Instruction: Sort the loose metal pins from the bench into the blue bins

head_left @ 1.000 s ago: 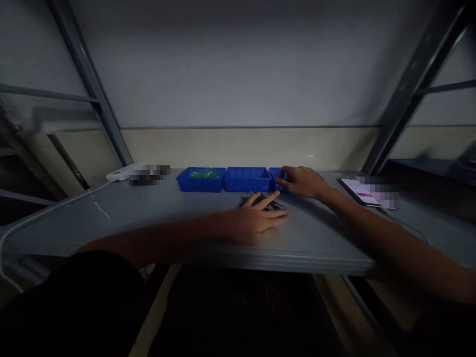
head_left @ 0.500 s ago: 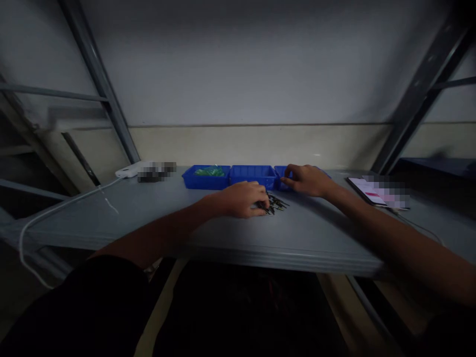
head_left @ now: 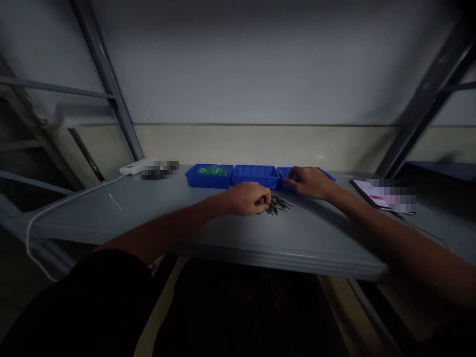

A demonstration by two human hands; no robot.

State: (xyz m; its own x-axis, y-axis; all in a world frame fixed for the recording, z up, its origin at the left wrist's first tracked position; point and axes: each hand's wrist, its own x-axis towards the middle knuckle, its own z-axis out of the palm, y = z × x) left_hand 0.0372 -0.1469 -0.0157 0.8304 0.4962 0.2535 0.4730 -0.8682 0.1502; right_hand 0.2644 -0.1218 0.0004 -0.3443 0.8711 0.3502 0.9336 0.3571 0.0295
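Observation:
A small pile of thin, dark and brassy metal pieces (head_left: 278, 204) lies on the grey shelf; their exact kind is too dim to tell. At the pile's left side my left hand (head_left: 245, 198) is closed, its fingertips curled in and whatever they hold hidden. My right hand (head_left: 310, 182) is bent over the front of the right blue bin (head_left: 327, 173), thumb and forefinger brought close together near its left corner. Nothing between those fingers can be made out. The middle blue bin (head_left: 256, 172) stands directly behind the pile.
The left blue bin (head_left: 191, 177) holds green plastic film (head_left: 213, 170). A phone-like device (head_left: 372, 196), partly blurred out, lies at the right. On the left are a white device (head_left: 132, 167) with a cable and a blurred dark object (head_left: 159, 171). Metal posts (head_left: 122, 114) flank the shelf.
My left fingers have curled inward and drawn together at the pile, uncovering more of its pieces. The right hand stays at the right bin. The view has shifted slightly.

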